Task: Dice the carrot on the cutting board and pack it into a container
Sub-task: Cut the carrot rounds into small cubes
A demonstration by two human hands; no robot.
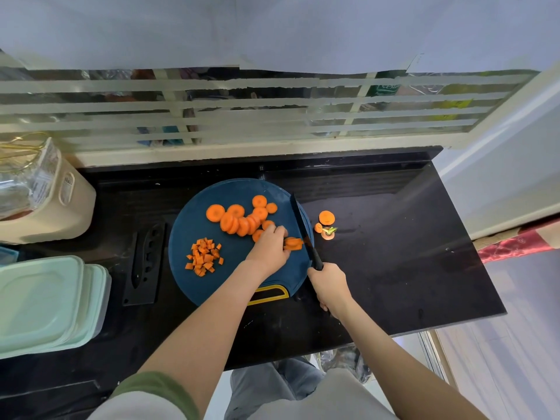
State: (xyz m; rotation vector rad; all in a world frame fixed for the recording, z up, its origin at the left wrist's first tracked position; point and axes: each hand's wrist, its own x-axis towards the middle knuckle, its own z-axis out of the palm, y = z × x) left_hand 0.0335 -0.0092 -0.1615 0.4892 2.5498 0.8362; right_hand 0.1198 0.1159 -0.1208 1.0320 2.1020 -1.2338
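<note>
Both arms bare from elbow down, no watch, rings or gloves. Left hand (269,247) and right hand (328,283) bare. Left sleeve (151,395): white short sleeve, olive-green cuff band. Grey-blue jeans (266,386) below.

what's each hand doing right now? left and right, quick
Left hand: closed on a small stack of carrot slices, pinning it to the cutting board.
Right hand: closed around the black knife handle.

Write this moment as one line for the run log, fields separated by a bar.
phase: dicing | left hand: steadies carrot slices | right hand: grips knife | diced pile: on cutting board | containers: lidded, unfilled
</note>
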